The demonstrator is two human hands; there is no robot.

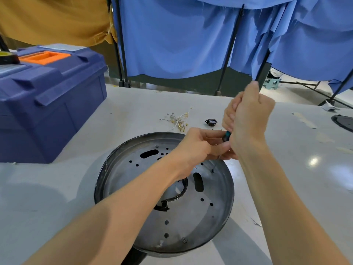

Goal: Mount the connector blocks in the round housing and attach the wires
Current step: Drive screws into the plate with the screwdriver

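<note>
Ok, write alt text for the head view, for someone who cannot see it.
A person's right hand grips a screwdriver upright over the round housing on a table, while the left hand pinches it lower down. Loose wires and a small black connector lie beyond; a blue toolbox stands left.

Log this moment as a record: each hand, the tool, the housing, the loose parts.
right hand: grips the handle of the screwdriver from above
left hand: pinches the screwdriver low down, by its shaft
screwdriver: steeply tilted, tip at a hole near the far right rim of the housing
housing: open side up on the table
wires: loose bundle on the table beyond the housing
connector: black, right of the wires, outside the housing
toolbox: blue, closed, far left
</note>
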